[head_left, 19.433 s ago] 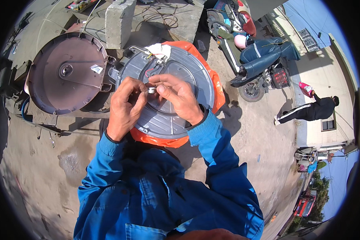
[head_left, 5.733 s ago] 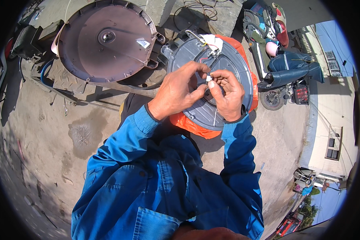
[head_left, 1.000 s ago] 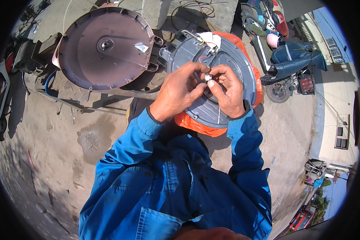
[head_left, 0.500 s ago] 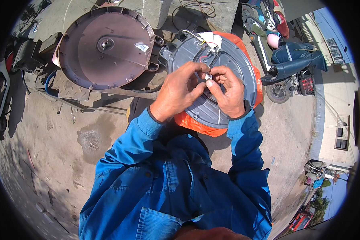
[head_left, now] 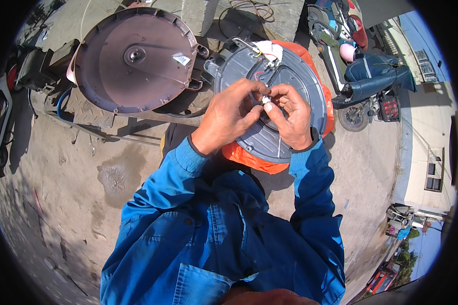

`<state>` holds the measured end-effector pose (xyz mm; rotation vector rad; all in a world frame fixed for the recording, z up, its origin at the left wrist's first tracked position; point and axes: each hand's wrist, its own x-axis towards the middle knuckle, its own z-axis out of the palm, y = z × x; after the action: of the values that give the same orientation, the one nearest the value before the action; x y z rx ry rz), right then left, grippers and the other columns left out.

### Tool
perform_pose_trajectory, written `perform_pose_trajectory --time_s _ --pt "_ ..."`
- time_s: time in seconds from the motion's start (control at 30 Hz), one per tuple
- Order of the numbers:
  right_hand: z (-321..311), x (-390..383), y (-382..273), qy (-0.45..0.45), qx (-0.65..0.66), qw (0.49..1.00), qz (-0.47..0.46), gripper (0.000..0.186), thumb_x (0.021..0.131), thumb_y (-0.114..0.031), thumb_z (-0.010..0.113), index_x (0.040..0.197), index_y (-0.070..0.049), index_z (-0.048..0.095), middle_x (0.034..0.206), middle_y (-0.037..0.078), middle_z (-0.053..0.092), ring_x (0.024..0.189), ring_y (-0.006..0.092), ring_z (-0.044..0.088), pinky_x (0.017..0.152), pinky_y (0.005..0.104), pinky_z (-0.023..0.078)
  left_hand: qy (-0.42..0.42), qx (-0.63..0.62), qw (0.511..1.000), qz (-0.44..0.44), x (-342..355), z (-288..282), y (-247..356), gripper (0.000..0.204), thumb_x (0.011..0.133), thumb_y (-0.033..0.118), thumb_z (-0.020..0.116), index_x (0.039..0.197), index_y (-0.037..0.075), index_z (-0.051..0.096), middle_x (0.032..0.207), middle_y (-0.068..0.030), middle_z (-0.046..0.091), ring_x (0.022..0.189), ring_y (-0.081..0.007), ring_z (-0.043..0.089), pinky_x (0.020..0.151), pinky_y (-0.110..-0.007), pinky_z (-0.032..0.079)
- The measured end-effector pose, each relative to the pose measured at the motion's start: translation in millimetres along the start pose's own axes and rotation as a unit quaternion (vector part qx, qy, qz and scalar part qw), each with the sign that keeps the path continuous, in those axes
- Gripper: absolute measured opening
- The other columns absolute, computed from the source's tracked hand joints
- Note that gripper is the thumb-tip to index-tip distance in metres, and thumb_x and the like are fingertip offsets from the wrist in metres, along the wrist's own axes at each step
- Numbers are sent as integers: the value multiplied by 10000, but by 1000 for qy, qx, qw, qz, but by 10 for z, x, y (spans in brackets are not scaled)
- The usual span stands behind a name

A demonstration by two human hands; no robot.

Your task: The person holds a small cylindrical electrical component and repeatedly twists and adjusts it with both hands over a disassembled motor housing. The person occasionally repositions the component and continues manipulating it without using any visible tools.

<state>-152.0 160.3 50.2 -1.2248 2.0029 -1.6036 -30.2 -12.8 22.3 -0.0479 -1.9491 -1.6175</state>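
A round grey plastic housing (head_left: 239,61), ribbed inside, lies in front of me. Over its middle, my left hand (head_left: 229,114) and my right hand (head_left: 291,114) meet fingertip to fingertip. Both are closed in a pinch on a small white piece (head_left: 266,99), too small and too covered by fingers to name exactly. Just beyond the fingers a red wire (head_left: 260,75) curves across the housing. At the housing's far rim lies a crumpled white piece (head_left: 269,52) that looks like cloth or paper, near a yellow wire.
Orange plastic sheeting (head_left: 262,164) shows around the housing. To the left, a large brown round cover (head_left: 112,66) rests on a metal stand. A scooter (head_left: 359,76) is parked at the right. A loose coil of wire (head_left: 249,10) lies at the back. Concrete ground surrounds me.
The small white piece has turned slightly between my fingertips. Both hands stay in nearly the same place.
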Motion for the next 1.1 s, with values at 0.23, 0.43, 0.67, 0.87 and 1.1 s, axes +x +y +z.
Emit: perform_pose_trajectory --time_s 0.23,0.43,0.67,0.87,1.1 --pt "-20 2 5 -14 39 999 29 274 1044 -63 761 1272 34 646 1068 80 755 981 111 708 867 286 583 -20 0 999 -31 -3 -27 20 431 896 -39 787 1304 58 689 1134 -104 714 832 -234 726 731 -349 591" --pt "-29 -2 -23 -23 43 998 40 271 1050 -69 758 1273 35 644 1071 79 755 992 110 709 876 284 583 -6 -3 1000 -13 6 -17 12 386 916 -23 781 1287 69 726 1003 -49 668 811 -134 675 715 -291 561" --pt "-17 -13 -29 -17 42 998 51 287 1041 -67 771 1276 40 645 1079 83 758 998 113 716 893 293 590 -8 -7 1000 -1 6 -25 -6 348 943 21 793 1281 57 720 1012 -57 703 809 -128 686 713 -286 563" --pt "-7 -9 -29 -13 37 999 33 290 1030 -58 791 1274 41 669 1083 83 763 990 117 725 893 299 595 -4 -19 1000 -1 -4 -18 -38 330 964 25 790 1282 50 704 974 -51 720 784 -114 697 705 -275 566" --pt "-1 3 10 -6 8 1000 -3 295 992 -9 814 1261 32 698 1101 78 762 977 116 731 874 290 593 -13 -41 998 -52 -18 -24 -26 300 989 24 776 1270 23 672 1051 -92 728 846 -168 741 752 -312 594"
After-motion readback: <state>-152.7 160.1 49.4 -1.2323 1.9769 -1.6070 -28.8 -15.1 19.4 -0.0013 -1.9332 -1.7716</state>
